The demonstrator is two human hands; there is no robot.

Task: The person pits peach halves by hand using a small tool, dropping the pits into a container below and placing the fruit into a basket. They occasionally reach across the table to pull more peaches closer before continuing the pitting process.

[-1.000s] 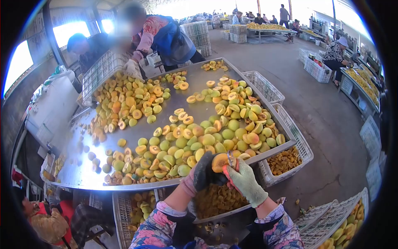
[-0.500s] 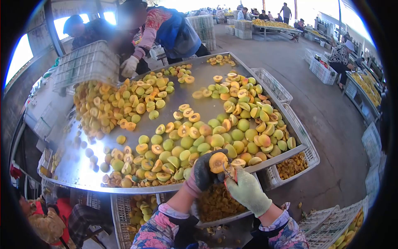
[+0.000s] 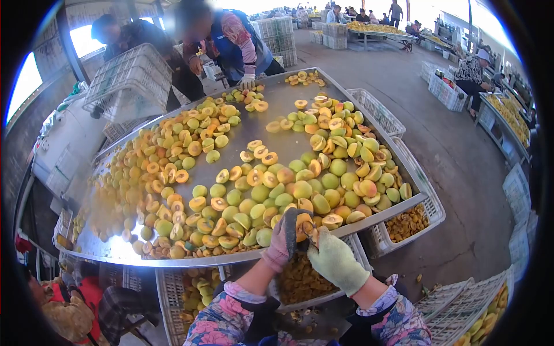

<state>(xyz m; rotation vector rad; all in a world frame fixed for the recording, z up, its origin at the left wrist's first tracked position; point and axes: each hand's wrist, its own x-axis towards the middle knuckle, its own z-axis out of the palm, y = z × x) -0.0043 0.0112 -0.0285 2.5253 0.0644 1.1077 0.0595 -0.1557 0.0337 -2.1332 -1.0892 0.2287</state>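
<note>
Grey concrete floor (image 3: 461, 173) at right; bright windows (image 3: 26, 86) upper left; stacked white crates (image 3: 277, 32) top centre.

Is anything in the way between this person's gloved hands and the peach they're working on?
Nothing visible. The left hand is closed around the peach half, just past the near edge of the metal table. The right hand meets it directly with a small tool; no other fruit lies between.
</note>
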